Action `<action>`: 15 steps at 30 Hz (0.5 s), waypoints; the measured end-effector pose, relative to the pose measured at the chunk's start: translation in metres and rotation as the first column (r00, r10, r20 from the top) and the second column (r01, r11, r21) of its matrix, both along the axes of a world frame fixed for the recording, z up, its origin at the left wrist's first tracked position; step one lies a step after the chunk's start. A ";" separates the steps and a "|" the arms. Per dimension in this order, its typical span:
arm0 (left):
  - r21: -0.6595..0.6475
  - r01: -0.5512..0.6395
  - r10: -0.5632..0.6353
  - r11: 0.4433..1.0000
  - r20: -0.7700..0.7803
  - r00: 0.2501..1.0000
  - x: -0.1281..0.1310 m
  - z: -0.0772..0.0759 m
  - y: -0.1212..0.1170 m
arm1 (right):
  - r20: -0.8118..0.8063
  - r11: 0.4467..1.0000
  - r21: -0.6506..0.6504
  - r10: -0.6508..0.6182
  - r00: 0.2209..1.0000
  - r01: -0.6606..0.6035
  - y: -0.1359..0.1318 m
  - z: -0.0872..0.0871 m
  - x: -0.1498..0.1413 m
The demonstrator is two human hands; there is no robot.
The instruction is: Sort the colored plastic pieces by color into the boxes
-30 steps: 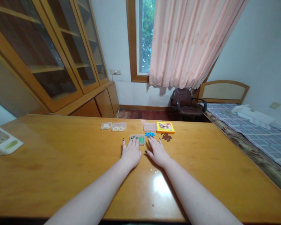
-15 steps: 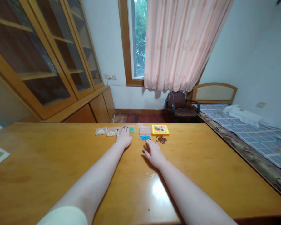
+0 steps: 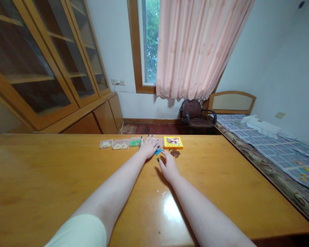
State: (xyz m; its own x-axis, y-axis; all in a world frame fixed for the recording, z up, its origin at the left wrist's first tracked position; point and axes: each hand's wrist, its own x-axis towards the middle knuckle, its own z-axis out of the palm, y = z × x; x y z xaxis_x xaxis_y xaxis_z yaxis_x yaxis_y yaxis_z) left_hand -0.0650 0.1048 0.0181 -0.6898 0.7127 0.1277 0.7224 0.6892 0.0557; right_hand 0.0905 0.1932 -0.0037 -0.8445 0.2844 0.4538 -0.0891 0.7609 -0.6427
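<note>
My left hand [image 3: 147, 149] lies palm down with its fingers spread, reaching over a clear plastic box [image 3: 159, 142] and partly hiding it. A small heap of blue pieces [image 3: 158, 151] lies on the table beside its thumb. My right hand [image 3: 169, 165] is at the near right of that heap, thumb and fingers apart, fingertips close to the blue pieces; whether they touch I cannot tell. Just beyond it is a pile of brown pieces [image 3: 174, 153]. Left of my left hand, a box of green pieces [image 3: 135, 142] stands in line with a box of cream pieces [image 3: 121, 144].
A yellow printed box [image 3: 173, 142] stands behind the brown pile. Another clear box [image 3: 106, 144] with pale pieces ends the row at left. The wooden table [image 3: 54, 171] has its far edge just behind the row. A bed [image 3: 252, 137] adjoins at right; a chair [image 3: 195, 115] stands beyond.
My left hand has moved right, from the cream and green boxes to the box behind the blue pieces. My right hand stays close to the blue heap. The view has shifted slightly.
</note>
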 end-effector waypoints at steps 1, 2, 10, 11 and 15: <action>0.002 0.004 -0.004 1.000 -0.012 1.000 -0.004 0.002 -0.001 | -0.003 1.000 -0.011 -0.001 1.000 0.001 0.000 0.000 0.000; 0.001 0.012 -0.012 1.000 -0.025 1.000 -0.007 0.003 -0.002 | -0.007 1.000 -0.020 -0.003 1.000 0.003 0.000 0.001 0.000; -0.104 0.045 -0.044 0.994 0.012 0.999 -0.020 0.010 -0.008 | -0.039 0.999 -0.047 -0.023 0.999 0.021 0.002 -0.003 -0.001; -0.097 0.043 -0.044 0.994 -0.008 0.999 -0.020 0.013 -0.009 | -0.046 0.998 -0.054 -0.023 0.999 0.021 0.003 -0.003 -0.001; 0.013 -0.002 0.004 1.000 -0.104 0.995 -0.015 0.023 -0.018 | -0.058 0.996 -0.087 -0.030 0.998 0.025 0.004 -0.002 -0.001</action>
